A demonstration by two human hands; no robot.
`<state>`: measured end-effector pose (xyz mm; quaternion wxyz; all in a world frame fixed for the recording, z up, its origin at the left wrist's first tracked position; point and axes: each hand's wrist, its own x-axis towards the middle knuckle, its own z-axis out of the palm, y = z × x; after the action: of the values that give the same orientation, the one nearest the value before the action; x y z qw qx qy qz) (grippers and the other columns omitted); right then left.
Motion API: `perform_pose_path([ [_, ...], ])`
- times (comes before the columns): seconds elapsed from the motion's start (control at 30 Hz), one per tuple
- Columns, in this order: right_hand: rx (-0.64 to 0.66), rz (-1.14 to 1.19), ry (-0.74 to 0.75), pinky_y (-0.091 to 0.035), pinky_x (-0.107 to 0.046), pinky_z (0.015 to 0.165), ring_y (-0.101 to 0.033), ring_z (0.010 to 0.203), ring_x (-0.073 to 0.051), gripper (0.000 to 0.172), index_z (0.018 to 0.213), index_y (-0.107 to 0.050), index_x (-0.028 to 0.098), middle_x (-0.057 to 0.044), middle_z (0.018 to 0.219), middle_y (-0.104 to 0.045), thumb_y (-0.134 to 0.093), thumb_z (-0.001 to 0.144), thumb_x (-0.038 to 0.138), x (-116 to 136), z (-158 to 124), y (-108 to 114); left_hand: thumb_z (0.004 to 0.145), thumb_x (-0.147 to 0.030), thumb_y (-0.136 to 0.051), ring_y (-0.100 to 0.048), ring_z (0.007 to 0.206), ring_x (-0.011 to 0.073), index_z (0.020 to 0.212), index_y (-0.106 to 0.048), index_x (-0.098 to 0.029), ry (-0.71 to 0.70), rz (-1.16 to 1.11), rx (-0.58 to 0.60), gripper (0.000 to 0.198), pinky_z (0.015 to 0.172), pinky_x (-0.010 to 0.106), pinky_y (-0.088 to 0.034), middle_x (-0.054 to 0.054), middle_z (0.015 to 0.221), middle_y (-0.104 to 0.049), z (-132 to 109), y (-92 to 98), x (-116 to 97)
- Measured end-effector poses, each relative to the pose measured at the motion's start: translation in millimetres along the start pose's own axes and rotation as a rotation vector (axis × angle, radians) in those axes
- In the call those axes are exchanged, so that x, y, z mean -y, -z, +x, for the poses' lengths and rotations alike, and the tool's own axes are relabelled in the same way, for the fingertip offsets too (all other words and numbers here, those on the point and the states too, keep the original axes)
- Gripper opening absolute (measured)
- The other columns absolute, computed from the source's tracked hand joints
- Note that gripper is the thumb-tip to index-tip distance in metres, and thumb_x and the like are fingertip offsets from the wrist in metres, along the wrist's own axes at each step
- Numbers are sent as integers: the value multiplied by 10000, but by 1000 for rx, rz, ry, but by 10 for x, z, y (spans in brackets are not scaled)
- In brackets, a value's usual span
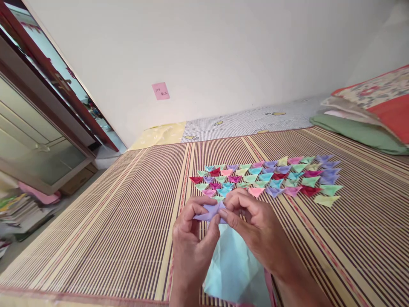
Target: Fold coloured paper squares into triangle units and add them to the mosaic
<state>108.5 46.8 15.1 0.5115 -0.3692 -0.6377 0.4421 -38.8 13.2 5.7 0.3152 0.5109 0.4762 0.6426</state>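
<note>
My left hand (191,238) and my right hand (252,228) meet in front of me, both pinching a small lilac folded paper piece (211,212) between fingertips and thumbs. Just beyond the hands, several folded paper triangles (266,175) in pink, red, green, blue and purple lie in neat rows on the striped bamboo mat (128,213). Under my wrists lie pale blue paper sheets (234,268), with a pink edge showing at their right side.
The mat covers a bed with a patterned sheet (246,121) along the white wall. A pink sticky note (160,91) is on the wall. Pillows and folded bedding (370,113) sit at the right. A mirrored wardrobe (35,123) and piled papers (19,211) are left.
</note>
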Motion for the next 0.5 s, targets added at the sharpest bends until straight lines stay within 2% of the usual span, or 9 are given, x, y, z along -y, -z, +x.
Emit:
perform_pose_path([
  [0.07, -18, 19, 11, -481, -329, 845, -622, 1028, -233, 252, 711, -623, 213, -60, 983, -668, -701, 916, 339, -13, 3, -13, 824, -220, -824, -681, 1088, 292, 718, -656, -229, -41, 34, -24, 199, 884, 375, -571, 106, 1125, -739, 5, -9, -26],
  [0.1, -3, 46, -7, -485, -336, 866, -626, 1057, -241, 253, 715, -627, 212, -66, 1010, -682, -702, 916, 346, -19, 2, -17, 825, -208, -818, -672, 1127, 300, 709, -646, -229, -60, 54, -33, 208, 896, 380, -570, 110, 1178, -730, 8, -17, -37],
  [0.17, 33, 85, -54, -487, -314, 773, -633, 902, -211, 272, 719, -618, 211, -48, 910, -681, -684, 932, 367, -24, -3, -23, 837, -191, -799, -653, 1195, 302, 704, -634, -220, -89, 92, -43, 214, 922, 372, -563, 118, 1289, -698, 10, -33, -51],
  [0.23, 30, 70, -64, -442, -289, 655, -558, 714, -167, 291, 715, -601, 211, -10, 761, -622, -666, 947, 375, -19, -10, -29, 847, -186, -787, -645, 1228, 291, 720, -642, -209, -94, 97, -47, 194, 941, 352, -560, 119, 1362, -666, 10, -43, -48],
  [0.3, -20, 12, -36, -390, -280, 588, -480, 634, -146, 305, 703, -584, 213, 17, 678, -553, -664, 949, 374, -10, -18, -40, 853, -201, -789, -681, 1159, 259, 765, -671, -204, -63, 69, -57, 148, 898, 323, -580, 110, 1381, -657, 11, -45, -30],
  [0.4, -86, -85, 3, -360, -278, 547, -444, 589, -135, 306, 694, -573, 214, 28, 645, -525, -658, 952, 355, -3, -23, -65, 840, -230, -818, -731, 939, 194, 853, -717, -212, -3, -3, -103, 104, 766, 276, -608, 81, 1251, -716, 19, -37, 4],
  [0.5, -122, -159, 37, -365, -274, 529, -452, 563, -132, 297, 692, -575, 216, 30, 626, -534, -646, 957, 330, -15, -22, -88, 810, -257, -851, -719, 739, 154, 834, -739, -204, 53, -53, -144, 126, 662, 238, -601, 34, 917, -759, 33, -24, 25],
])
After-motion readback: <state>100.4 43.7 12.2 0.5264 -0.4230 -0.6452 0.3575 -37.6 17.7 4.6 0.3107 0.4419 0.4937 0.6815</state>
